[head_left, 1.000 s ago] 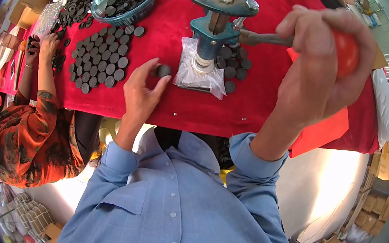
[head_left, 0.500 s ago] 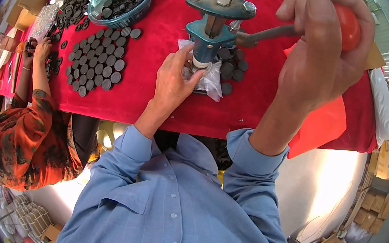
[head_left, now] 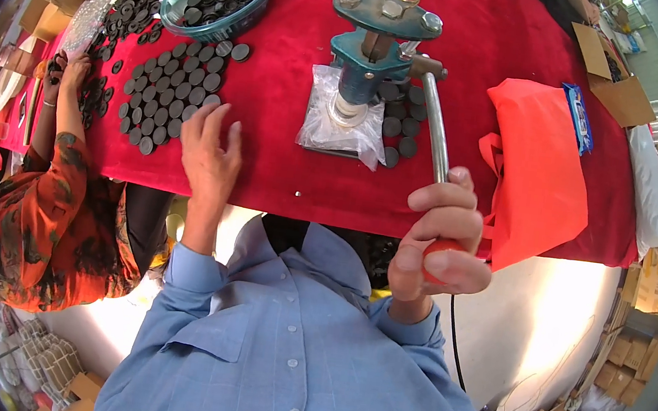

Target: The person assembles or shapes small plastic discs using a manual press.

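Right hand (head_left: pixel 446 224) is clamped round the red knob (head_left: pixel 430 265) of the lever (head_left: pixel 435 124), so I'd guess mid-press. Left hand (head_left: pixel 211 158) has fingers apart, beside black discs (head_left: pixel 163 95) on the red surface (head_left: pixel 267 173); grabbing one calls for a light pinch. Press head (head_left: pixel 358 86) stands over clear plastic (head_left: pixel 317 114). Farther back, a teal basket (head_left: pixel 231 30) holds loose black pieces (head_left: pixel 227 0).

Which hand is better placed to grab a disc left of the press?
Probably the left hand: it is at the edge of the black discs, while the right hand grips the red knob.
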### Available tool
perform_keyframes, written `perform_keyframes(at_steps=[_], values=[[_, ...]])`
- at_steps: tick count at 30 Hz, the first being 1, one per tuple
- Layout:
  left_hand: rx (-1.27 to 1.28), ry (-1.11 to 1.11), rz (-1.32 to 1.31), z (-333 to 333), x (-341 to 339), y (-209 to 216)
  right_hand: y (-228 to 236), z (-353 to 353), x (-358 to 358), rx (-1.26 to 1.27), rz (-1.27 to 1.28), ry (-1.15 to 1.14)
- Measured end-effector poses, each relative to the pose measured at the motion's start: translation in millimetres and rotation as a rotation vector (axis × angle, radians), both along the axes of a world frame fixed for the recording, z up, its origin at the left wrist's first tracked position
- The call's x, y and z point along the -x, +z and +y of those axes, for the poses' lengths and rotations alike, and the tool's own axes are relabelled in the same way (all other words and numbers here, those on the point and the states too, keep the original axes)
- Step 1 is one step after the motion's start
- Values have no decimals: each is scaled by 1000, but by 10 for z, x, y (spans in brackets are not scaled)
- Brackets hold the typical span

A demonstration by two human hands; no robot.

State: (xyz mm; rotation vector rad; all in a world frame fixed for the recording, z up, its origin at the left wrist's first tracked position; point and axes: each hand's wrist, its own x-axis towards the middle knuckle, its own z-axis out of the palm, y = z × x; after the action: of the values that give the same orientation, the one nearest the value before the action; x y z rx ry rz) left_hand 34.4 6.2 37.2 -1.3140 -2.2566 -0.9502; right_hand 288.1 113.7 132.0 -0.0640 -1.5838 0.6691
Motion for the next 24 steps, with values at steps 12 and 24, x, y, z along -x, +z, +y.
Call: perform_keyframes(at_steps=[12,24], values=[[39,17,-124,-385,271,-230,268,179,14,-30,-44,-47],[49,27,-264,-355,222,-191,798,663,284,-11,28,51]])
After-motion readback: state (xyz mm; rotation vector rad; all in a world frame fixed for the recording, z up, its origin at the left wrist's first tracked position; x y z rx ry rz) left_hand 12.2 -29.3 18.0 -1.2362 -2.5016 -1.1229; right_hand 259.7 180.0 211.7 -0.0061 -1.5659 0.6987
